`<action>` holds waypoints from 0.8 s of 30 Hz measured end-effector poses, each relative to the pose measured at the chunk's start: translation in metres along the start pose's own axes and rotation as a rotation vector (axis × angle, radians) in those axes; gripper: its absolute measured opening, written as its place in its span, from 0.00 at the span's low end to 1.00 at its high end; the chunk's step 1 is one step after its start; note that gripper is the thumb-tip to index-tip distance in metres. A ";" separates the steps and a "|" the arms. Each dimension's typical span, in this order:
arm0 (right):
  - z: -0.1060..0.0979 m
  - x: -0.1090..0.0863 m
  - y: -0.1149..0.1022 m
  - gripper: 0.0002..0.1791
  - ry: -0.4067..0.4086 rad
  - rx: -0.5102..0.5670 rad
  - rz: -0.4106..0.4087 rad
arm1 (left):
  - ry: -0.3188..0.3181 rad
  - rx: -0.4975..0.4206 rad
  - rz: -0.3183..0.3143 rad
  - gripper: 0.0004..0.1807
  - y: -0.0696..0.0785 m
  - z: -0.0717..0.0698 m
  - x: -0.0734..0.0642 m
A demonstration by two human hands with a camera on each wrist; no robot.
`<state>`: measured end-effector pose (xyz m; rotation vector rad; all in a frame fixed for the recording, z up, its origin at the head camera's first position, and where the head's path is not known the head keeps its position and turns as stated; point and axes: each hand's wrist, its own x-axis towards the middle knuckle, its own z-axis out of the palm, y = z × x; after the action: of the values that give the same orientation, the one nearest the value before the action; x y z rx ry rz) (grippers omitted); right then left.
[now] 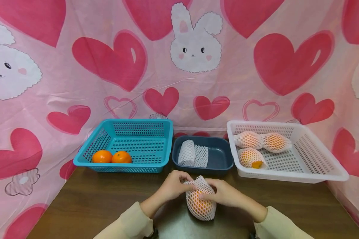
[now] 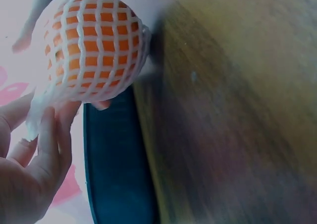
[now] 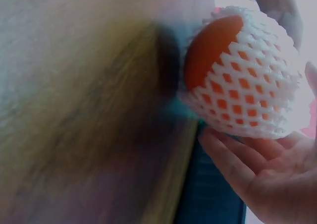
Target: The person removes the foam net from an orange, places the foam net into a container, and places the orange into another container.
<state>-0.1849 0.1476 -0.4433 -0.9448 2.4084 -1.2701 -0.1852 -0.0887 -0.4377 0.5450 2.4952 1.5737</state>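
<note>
I take the dark tray (image 1: 221,157) as my landmark from this end; the netted orange (image 3: 210,50) is on its near side, between the person's two hands, with a white net sleeve (image 1: 194,205) around most of it and a bare patch of peel showing in the right wrist view; the left hand (image 1: 174,186) pinches the gathered rim of the sleeve between thumb and fingers, at the end turned toward the tray, and I judge that this gives a firm grip on the soft mesh without pressing the fruit; the right hand (image 1: 222,192) grips the netted body, thumb across the front and fingers behind, probably so that the round fruit cannot roll or turn while the mesh is handled; I cannot tell whether the fruit also rests on the table (image 1: 107,196)

Left of the tray, the blue basket (image 1: 143,144) holds two bare oranges (image 1: 121,157) at its near wall; right of the tray, the white basket (image 1: 305,161) holds three netted fruits (image 1: 276,142), all gathered toward the tray's side; inside the tray, at its left end, lie spare sleeves (image 1: 186,154), one rounded and one flatter, within easy reach of both hands, which I read as the reason for its middle position
</note>
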 end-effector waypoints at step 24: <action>0.014 -0.002 0.010 0.06 0.056 0.182 -0.073 | -0.164 -0.004 -0.078 0.15 -0.005 -0.007 -0.011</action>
<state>-0.1807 0.1441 -0.4600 -0.9630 2.2704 -1.5312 -0.1787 -0.1007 -0.4400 0.5456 2.3624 1.4444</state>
